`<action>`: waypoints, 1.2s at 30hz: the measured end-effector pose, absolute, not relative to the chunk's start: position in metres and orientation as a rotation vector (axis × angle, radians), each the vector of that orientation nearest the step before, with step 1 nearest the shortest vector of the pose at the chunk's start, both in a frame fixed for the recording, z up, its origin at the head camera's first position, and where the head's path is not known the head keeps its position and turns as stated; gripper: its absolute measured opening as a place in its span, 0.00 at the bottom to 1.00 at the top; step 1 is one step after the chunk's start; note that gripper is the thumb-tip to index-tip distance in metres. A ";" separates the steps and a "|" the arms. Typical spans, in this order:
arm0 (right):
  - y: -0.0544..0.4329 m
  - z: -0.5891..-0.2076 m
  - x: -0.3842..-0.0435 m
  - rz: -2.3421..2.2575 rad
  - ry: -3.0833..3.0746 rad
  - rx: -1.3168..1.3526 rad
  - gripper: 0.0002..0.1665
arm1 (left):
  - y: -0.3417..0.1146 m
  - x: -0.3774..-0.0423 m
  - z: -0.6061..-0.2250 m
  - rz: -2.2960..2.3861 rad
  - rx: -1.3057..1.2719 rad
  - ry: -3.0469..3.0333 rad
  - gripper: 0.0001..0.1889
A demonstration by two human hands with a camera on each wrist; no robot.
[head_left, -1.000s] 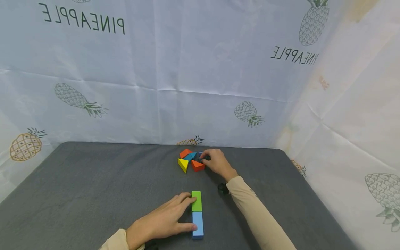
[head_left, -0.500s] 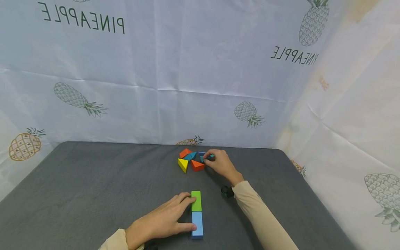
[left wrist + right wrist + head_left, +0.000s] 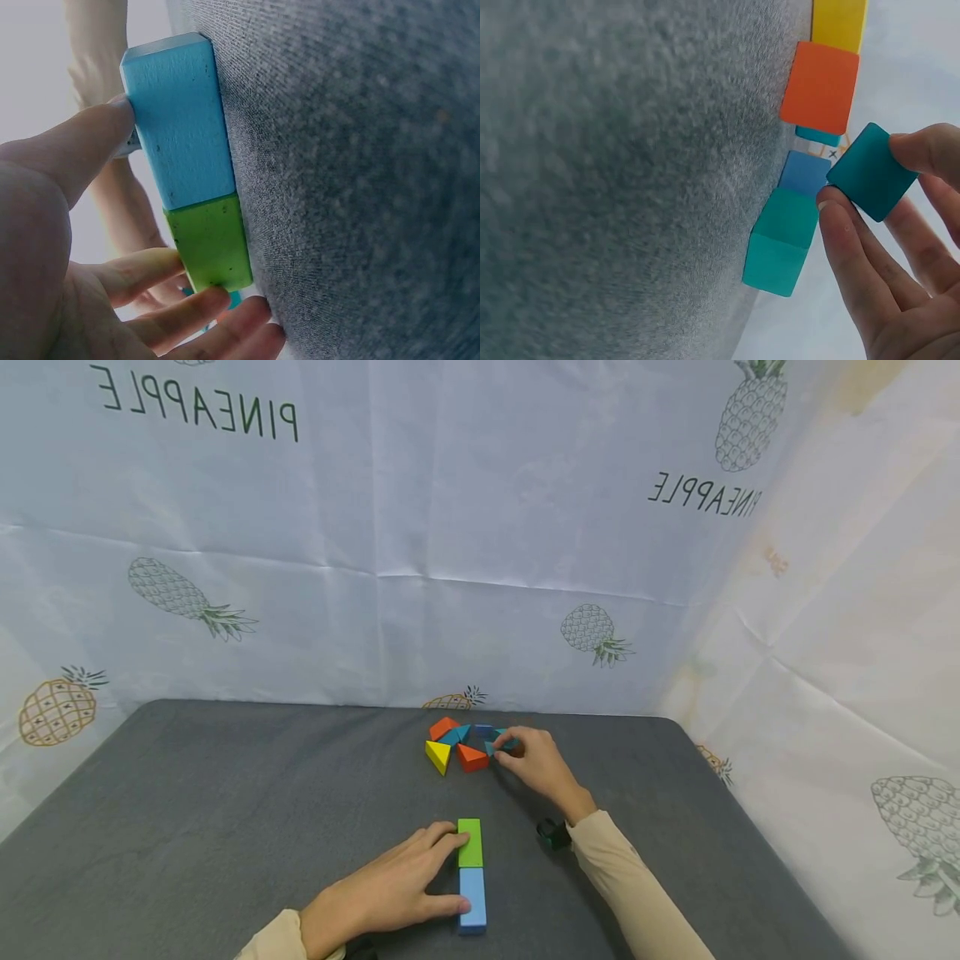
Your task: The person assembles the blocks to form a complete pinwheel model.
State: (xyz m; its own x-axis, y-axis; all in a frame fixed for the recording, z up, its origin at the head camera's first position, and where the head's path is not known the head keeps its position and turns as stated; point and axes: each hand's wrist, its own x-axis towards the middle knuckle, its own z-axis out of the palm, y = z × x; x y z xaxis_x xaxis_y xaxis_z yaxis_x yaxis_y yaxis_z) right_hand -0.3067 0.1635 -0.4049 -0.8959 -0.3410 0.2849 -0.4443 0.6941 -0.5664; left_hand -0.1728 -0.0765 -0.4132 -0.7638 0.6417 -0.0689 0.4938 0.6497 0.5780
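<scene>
In the head view, a green block (image 3: 470,843) and a light blue block (image 3: 472,900) lie end to end on the table. My left hand (image 3: 390,883) rests along their left side, thumb against the blue block and fingertips touching the green one, also visible in the left wrist view. Farther back, my right hand (image 3: 542,768) pinches a teal triangular block (image 3: 872,172) between thumb and fingers, tilted and raised off the cloth in the right wrist view. Another teal block (image 3: 780,244) and a dark blue block (image 3: 805,172) sit beside it.
Left of my right hand are a yellow triangular block (image 3: 438,757), a red-orange block (image 3: 472,758), another orange block (image 3: 443,727) and blue triangular blocks (image 3: 454,736). The grey table (image 3: 262,810) ends at a pineapple-print curtain (image 3: 405,635).
My right hand has moved slightly right and toward me, carrying the teal block away from the dark blue one. My left hand and the two blocks beside it stay put.
</scene>
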 end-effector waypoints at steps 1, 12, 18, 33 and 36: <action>0.164 -0.405 -0.305 0.990 -2.741 0.643 0.05 | -0.077 -0.173 -0.413 0.795 0.915 2.601 0.44; 0.165 -0.407 -0.290 1.069 -2.769 0.603 0.04 | -0.077 -0.173 -0.413 0.797 0.918 2.599 0.44; 0.165 -0.413 -0.288 1.098 -2.772 0.612 0.04 | -0.077 -0.173 -0.413 0.792 0.923 2.603 0.44; 0.167 -0.421 -0.284 1.166 -2.819 0.599 0.02 | -0.076 -0.173 -0.413 0.789 0.906 2.598 0.44; 0.167 -0.422 -0.282 1.188 -2.824 0.582 0.02 | -0.077 -0.173 -0.413 0.791 0.903 2.595 0.44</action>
